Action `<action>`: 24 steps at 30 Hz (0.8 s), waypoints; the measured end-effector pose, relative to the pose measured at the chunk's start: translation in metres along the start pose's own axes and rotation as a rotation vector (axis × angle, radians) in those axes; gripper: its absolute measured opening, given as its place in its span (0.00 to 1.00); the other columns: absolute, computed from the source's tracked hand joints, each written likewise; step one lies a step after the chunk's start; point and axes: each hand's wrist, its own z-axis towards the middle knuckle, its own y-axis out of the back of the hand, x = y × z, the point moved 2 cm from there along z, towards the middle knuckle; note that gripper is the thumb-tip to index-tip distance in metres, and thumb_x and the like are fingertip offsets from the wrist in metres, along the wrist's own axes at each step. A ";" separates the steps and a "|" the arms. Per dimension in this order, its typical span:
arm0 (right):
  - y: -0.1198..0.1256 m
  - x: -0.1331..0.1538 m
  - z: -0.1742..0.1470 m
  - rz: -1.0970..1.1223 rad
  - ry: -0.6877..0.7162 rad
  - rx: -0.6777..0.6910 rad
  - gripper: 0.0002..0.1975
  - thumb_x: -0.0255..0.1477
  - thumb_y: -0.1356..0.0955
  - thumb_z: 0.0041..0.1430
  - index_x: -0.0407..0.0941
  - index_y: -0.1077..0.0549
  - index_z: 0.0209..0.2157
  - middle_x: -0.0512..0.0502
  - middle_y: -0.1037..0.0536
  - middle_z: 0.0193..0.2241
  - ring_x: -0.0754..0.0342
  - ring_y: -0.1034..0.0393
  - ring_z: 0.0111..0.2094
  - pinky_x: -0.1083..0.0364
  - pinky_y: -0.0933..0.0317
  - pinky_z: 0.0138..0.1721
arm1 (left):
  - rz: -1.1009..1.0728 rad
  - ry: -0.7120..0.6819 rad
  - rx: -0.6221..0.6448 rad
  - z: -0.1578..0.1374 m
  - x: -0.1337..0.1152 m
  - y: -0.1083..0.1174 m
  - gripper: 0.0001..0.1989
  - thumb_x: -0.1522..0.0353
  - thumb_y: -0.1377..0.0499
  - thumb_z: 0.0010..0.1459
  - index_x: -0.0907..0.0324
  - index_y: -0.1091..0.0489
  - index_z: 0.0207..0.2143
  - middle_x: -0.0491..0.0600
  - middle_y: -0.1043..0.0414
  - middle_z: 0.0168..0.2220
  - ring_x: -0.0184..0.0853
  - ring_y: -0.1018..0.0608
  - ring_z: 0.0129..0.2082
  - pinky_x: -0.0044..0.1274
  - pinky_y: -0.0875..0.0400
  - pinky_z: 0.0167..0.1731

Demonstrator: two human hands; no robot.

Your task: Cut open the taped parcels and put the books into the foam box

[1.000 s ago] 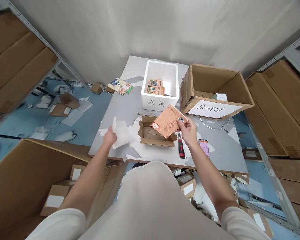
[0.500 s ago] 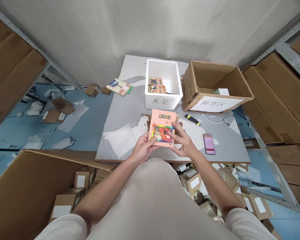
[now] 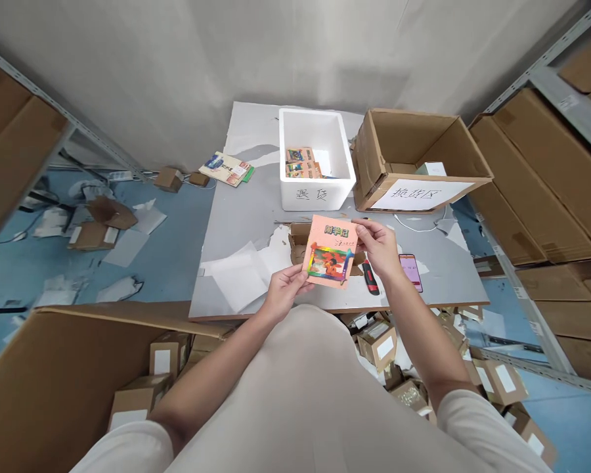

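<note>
A pink booklet (image 3: 331, 252) with a bright picture on its cover is held up over the table's front, tilted a little. My left hand (image 3: 286, 289) pinches its lower left edge. At the upper right edge, my right hand (image 3: 377, 246) has its thumb and fingers closed on it. Under the booklet, partly hidden, lies an opened cardboard piece (image 3: 299, 244). A red and black tool (image 3: 370, 278) lies just left of my right wrist. Beyond that wrist is a lit phone (image 3: 412, 270). Similar booklets (image 3: 303, 164) rest in the white foam box (image 3: 315, 194).
An open cardboard box (image 3: 369, 164) with a paper sign stands at the table's back right. Flat booklets (image 3: 226, 169) lie at the back left, white paper (image 3: 239, 276) at the front left. A big carton (image 3: 79, 368) and small parcels (image 3: 377, 345) are below the table.
My right hand has moved from the booklet's lower right to its upper right edge. The booklet has turned slightly and shifted right. The red and black tool now shows beside it.
</note>
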 end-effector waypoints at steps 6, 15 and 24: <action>-0.001 -0.009 0.003 0.073 0.036 0.105 0.23 0.47 0.33 0.54 0.47 0.26 0.46 0.46 0.20 0.34 0.51 0.24 0.34 0.52 0.29 0.31 | -0.118 0.023 0.047 0.003 0.003 -0.006 0.24 0.57 0.32 0.47 0.58 0.25 0.46 0.50 0.21 0.38 0.32 0.20 0.35 0.23 0.25 0.37; -0.017 0.001 0.015 0.017 0.003 0.453 0.30 0.48 0.29 0.49 0.49 0.30 0.51 0.43 0.22 0.44 0.48 0.26 0.44 0.47 0.29 0.41 | -0.253 0.269 0.187 0.000 -0.003 -0.035 0.16 0.64 0.32 0.48 0.59 0.24 0.40 0.51 0.22 0.36 0.32 0.21 0.35 0.23 0.27 0.38; 0.003 0.017 0.031 -0.017 -0.004 0.301 0.22 0.41 0.26 0.46 0.44 0.24 0.43 0.45 0.20 0.34 0.51 0.25 0.34 0.52 0.28 0.30 | -0.057 -0.117 -0.044 0.004 -0.001 -0.009 0.26 0.52 0.33 0.46 0.60 0.24 0.43 0.55 0.21 0.41 0.41 0.20 0.42 0.33 0.26 0.45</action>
